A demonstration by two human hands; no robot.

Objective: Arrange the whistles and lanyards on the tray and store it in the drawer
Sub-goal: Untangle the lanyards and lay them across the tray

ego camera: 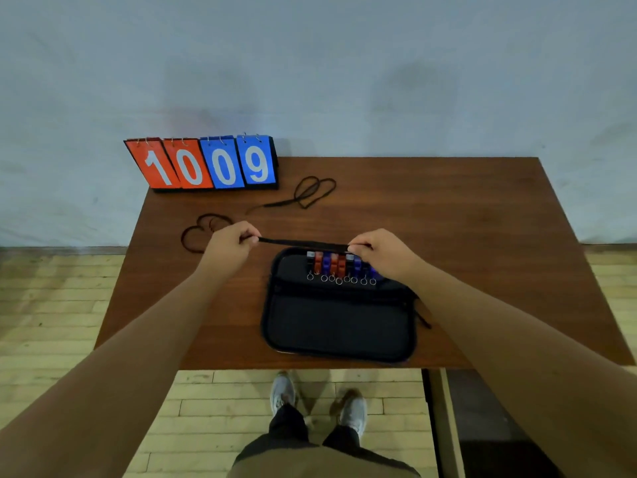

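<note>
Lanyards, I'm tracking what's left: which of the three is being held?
The taut lanyard, pinched between left hand and right hand; the far lanyard and left lanyard lie looped on the table.

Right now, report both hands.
Left hand: closed, pinching one end of the black lanyard.
Right hand: closed, pinching its other end.

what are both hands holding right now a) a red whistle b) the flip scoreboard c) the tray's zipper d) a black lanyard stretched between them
d: the left hand and the right hand each pinch an end of the black lanyard, which runs straight between them just beyond the row of whistles.
</note>
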